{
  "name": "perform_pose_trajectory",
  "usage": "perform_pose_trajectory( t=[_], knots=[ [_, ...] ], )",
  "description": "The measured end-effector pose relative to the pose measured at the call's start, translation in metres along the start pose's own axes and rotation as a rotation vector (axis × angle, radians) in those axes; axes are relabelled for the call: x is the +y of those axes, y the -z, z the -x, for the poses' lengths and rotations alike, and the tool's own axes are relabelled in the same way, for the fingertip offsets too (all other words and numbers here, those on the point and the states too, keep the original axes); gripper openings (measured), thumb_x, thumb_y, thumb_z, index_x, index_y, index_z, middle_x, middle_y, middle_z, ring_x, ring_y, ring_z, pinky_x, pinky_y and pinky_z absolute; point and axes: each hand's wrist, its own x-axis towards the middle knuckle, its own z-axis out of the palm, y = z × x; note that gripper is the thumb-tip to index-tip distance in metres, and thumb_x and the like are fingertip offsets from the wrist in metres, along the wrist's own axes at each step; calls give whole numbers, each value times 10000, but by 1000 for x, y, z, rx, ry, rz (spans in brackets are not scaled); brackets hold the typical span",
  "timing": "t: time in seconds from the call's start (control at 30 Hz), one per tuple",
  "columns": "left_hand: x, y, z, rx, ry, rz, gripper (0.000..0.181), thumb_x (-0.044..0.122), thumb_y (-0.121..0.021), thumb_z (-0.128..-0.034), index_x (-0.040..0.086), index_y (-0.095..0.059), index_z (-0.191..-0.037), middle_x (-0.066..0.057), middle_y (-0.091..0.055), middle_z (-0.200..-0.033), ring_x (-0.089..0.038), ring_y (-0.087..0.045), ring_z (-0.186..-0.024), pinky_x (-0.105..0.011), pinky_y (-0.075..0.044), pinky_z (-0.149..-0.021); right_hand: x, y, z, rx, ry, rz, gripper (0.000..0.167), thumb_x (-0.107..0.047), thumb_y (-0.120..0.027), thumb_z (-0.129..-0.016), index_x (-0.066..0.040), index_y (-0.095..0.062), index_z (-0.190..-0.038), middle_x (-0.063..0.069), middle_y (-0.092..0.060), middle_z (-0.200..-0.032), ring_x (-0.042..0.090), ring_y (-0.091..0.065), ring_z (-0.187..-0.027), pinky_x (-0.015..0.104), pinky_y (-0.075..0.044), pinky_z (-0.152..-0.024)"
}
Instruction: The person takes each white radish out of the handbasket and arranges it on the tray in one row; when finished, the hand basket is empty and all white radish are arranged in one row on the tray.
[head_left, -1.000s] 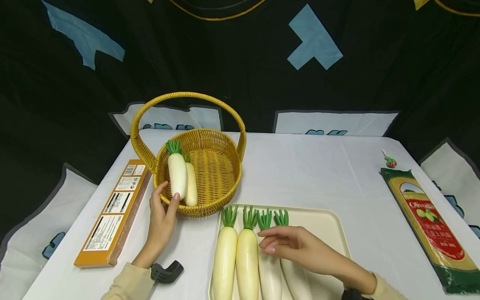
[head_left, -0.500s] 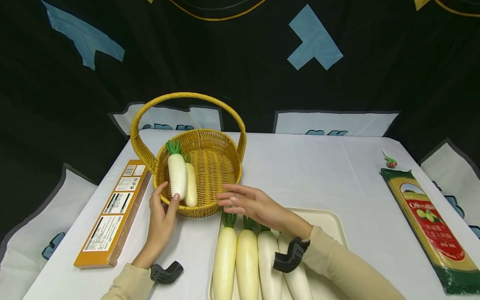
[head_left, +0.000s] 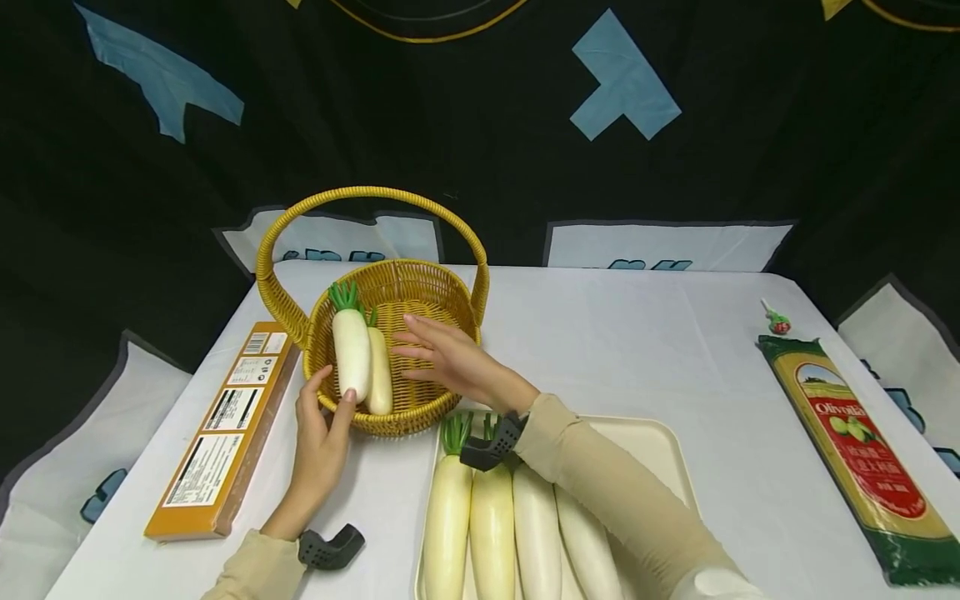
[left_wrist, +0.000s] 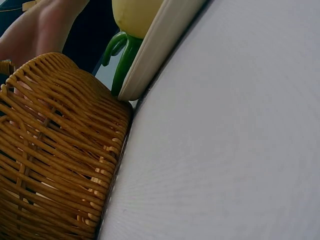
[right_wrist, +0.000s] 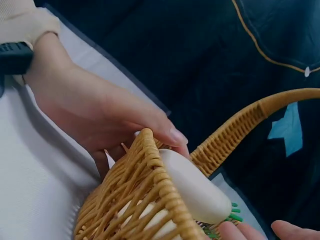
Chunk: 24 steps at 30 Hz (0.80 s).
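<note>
A yellow wicker basket (head_left: 398, 423) with a tall arched handle holds two white radishes with green tops, a larger radish (head_left: 350, 354) and a slimmer radish (head_left: 381, 375). My left hand (head_left: 318, 446) grips the basket's near-left rim; in the right wrist view the left hand (right_wrist: 97, 107) has its thumb over the rim beside the larger radish. My right hand (head_left: 456, 364) hovers over the basket, fingers spread and holding nothing. Fingertips of the right hand (right_wrist: 295, 231) show at the bottom of the right wrist view. The wicker wall (left_wrist: 55, 145) fills much of the left wrist view.
A cream tray (head_left: 654, 442) at the front holds several more radishes (head_left: 447, 525), partly under my right forearm. An orange box (head_left: 225, 437) lies left of the basket. At the right are a pasta packet (head_left: 862, 450) and a small lollipop (head_left: 777, 322). A dark curtain hangs behind.
My right hand has moved left and away from me, from above the tray's radishes to over the basket. The left hand has kept its hold on the rim.
</note>
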Motion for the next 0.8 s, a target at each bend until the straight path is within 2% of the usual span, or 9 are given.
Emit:
perform_pose_trajectory(
  t=[0.2, 0.33, 0.47, 0.7, 0.8],
  knots=[
    [0, 0, 0, -1, -5, 4, 512, 202, -456, -938, 92, -239, -1389, -204, -170, -1437, -319, -167, -1322, -544, -204, -1026, 8, -11, -23, 106, -4, 56, 632, -366, -524, -901, -135, -255, -1425, 139, -371, -1393, 325, -398, -1255, 469, -341, -1018],
    [0, 0, 0, -2, 2, 11, 512, 218, -445, -944, 102, -231, -1394, -208, -167, -1431, -316, -208, -1286, -504, -257, -980, 11, -17, -33, 140, -30, 133, 677, -390, -564, -873, -182, -242, -1431, 114, -361, -1405, 291, -460, -1196, 413, -415, -961],
    [1, 0, 1, -3, 16, 3, 512, 230, -437, -947, 109, -226, -1398, -211, -169, -1427, -318, -243, -1252, -467, -285, -936, 12, -19, -37, 125, -71, 200, 749, -429, -575, -856, -237, -163, -1451, 92, -297, -1449, 260, -462, -1196, 401, -448, -917],
    [1, 0, 1, 1, 15, 0, 511, 231, -435, -946, 109, -228, -1397, -205, -169, -1432, -309, -237, -1249, -456, -276, -926, 13, -23, -42, 74, -122, 156, 786, -356, -600, -857, -310, -88, -1452, 93, -226, -1485, 286, -385, -1272, 436, -485, -844],
    [0, -1, 0, 2, 17, 0, 511, 228, -435, -947, 110, -228, -1398, -199, -174, -1432, -305, -246, -1239, -428, -275, -909, 15, -23, -44, 76, -128, 171, 809, -320, -608, -857, -288, -67, -1458, 128, -257, -1466, 296, -381, -1274, 437, -486, -839]
  ],
)
